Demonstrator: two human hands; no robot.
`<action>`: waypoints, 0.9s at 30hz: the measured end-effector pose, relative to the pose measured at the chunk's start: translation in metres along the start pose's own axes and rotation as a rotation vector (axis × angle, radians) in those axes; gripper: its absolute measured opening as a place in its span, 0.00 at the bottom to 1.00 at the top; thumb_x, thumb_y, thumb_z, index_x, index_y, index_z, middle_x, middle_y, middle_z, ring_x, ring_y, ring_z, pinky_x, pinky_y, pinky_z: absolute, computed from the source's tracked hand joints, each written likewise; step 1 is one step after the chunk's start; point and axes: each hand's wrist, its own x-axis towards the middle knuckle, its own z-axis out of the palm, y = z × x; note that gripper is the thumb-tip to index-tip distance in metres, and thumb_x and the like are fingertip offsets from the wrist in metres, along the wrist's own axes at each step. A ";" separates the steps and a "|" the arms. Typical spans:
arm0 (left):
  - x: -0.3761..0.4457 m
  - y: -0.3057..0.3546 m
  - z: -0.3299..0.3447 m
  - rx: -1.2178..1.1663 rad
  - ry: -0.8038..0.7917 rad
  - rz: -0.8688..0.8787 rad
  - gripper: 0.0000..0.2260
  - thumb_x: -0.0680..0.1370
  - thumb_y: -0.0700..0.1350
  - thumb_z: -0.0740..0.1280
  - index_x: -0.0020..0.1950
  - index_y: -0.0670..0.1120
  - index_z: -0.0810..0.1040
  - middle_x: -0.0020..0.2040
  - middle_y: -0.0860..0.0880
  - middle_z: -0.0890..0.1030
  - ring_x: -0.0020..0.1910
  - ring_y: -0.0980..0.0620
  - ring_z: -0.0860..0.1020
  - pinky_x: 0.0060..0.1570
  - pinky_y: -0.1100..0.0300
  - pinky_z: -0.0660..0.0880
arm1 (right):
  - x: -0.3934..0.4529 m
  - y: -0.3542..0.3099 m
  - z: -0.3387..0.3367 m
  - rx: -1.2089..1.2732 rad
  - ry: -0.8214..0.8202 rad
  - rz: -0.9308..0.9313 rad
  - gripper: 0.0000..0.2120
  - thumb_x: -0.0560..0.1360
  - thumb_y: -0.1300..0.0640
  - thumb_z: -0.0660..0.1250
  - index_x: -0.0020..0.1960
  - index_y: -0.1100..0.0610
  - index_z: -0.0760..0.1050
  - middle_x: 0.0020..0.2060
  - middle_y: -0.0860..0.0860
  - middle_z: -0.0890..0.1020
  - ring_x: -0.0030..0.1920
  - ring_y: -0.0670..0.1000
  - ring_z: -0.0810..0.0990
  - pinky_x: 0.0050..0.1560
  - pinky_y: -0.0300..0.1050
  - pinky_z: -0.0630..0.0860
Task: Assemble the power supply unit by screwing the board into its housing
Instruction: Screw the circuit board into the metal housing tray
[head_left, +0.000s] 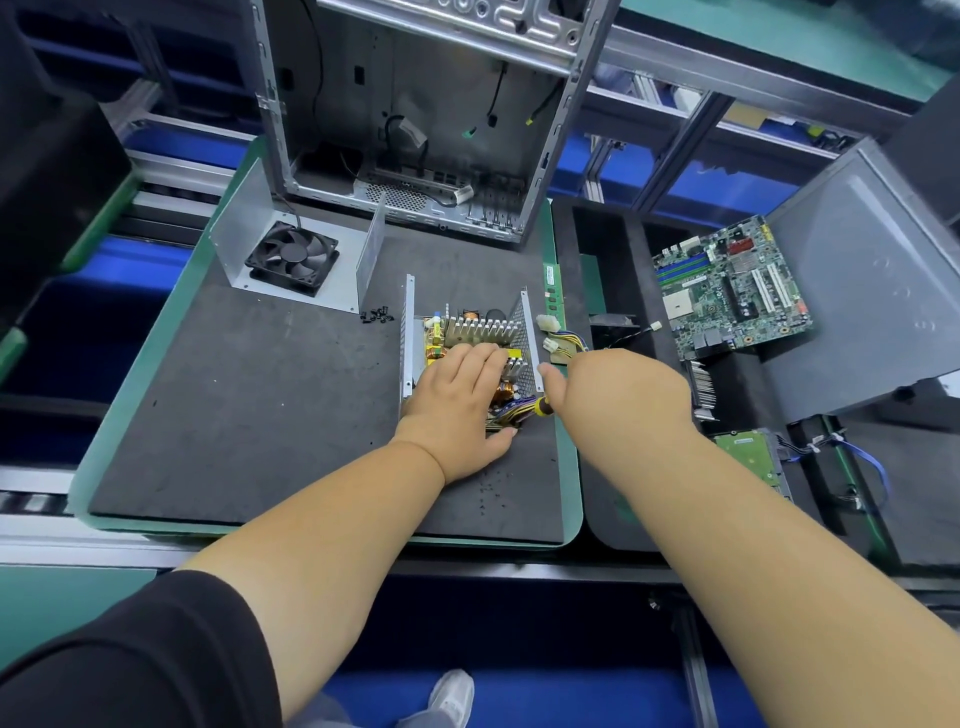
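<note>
a dark foam mat (249, 415) lies on a green-edged tray (93, 431) set on a conveyor line with aluminium rails (171, 166). blue bins (727, 187) sit under a metal-framed shelf (727, 67) behind, and the floor (571, 696) below is blue.

The housing (410, 332) with its board (470, 332) sits near the mat's (249, 415) right edge. Screws (377, 316) lie just left of it, the fan cover (291, 257) behind-left, the case (410, 119) at the back edge, the motherboard (732, 288) off right.

Bare mat (249, 415) left of housing (410, 332); screws (377, 316), fan cover (291, 257) crowd far-left corner.
</note>
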 end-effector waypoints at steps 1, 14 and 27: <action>0.000 0.000 0.000 0.002 -0.003 -0.001 0.40 0.69 0.64 0.68 0.75 0.44 0.64 0.72 0.47 0.68 0.70 0.45 0.62 0.69 0.49 0.65 | 0.000 -0.001 0.000 0.004 -0.003 0.003 0.22 0.83 0.40 0.48 0.40 0.53 0.68 0.30 0.50 0.66 0.33 0.55 0.70 0.27 0.39 0.59; 0.001 -0.001 -0.001 0.024 -0.066 -0.006 0.41 0.71 0.65 0.64 0.77 0.45 0.59 0.75 0.48 0.63 0.74 0.45 0.59 0.72 0.50 0.60 | -0.008 0.002 -0.008 0.205 0.039 -0.178 0.13 0.78 0.57 0.65 0.48 0.53 0.60 0.41 0.49 0.71 0.39 0.53 0.69 0.34 0.44 0.63; 0.001 0.000 -0.002 0.029 -0.069 0.000 0.40 0.71 0.64 0.65 0.77 0.44 0.61 0.75 0.47 0.64 0.73 0.44 0.61 0.72 0.50 0.61 | -0.007 -0.009 -0.005 0.143 0.029 -0.115 0.08 0.78 0.58 0.65 0.53 0.56 0.68 0.49 0.52 0.79 0.47 0.55 0.80 0.37 0.44 0.66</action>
